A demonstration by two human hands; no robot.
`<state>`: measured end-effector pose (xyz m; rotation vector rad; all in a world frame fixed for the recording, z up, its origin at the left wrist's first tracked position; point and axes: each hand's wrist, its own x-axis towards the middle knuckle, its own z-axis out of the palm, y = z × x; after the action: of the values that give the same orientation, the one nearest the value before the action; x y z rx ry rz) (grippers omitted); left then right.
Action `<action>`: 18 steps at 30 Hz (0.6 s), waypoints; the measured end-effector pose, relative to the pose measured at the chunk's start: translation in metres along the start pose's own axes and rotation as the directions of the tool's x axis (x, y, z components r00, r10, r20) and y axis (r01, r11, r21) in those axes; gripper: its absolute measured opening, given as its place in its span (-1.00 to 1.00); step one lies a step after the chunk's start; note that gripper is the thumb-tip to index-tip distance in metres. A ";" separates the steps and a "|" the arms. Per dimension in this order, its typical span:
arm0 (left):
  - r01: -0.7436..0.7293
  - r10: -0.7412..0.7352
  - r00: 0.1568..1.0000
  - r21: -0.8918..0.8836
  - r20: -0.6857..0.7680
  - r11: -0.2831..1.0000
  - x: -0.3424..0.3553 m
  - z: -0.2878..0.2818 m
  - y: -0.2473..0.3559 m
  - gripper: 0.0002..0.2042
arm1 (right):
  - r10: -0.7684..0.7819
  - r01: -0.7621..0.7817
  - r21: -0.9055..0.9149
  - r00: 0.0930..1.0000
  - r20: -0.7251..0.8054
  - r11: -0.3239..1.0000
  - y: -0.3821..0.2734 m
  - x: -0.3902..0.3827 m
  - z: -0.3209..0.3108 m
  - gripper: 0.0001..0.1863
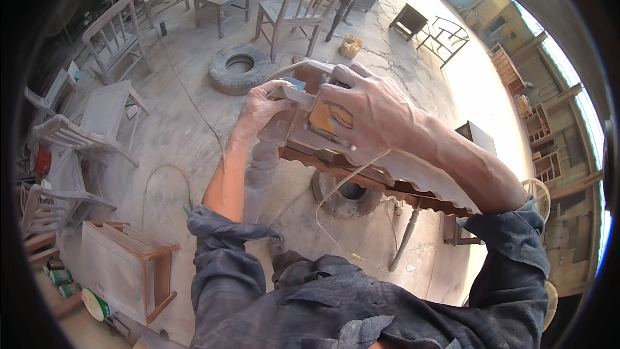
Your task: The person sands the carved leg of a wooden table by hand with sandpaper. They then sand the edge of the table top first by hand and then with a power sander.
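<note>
My right hand (368,106) is wrapped round a yellow power tool (330,119) that looks like a sander; a pale cord (342,184) hangs below it. At the tool's left side, the fingers of my left hand (261,113) pinch a pale, strip-like piece (297,95); its exact kind I cannot make out. A small bluish patch (295,83) shows just beyond those fingers. Both hands are above a dusty brown wooden furniture frame (307,132) with a scalloped edge. My right hand hides part of the tool and frame.
Two tyres lie on the dusty floor, one beyond the frame (239,68) and one under it (349,194). Chairs (300,10) stand at the far left. A small cabinet (123,271) and several cans (61,276) are at the near left. A yellowish jerrycan (351,46) is farther off.
</note>
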<state>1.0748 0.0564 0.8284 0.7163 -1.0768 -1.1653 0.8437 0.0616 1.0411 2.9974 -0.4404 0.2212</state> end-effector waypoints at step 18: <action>0.015 -0.014 0.999 0.036 -0.038 0.999 0.002 0.000 -0.006 -0.63 | 0.269 -0.268 -0.035 0.963 0.030 0.963 -0.007 -0.074 -0.011 -0.60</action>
<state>1.0724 0.0531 0.8237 0.7726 -1.0649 -1.1428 0.7742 0.0903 1.0395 2.9066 -0.8469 0.1813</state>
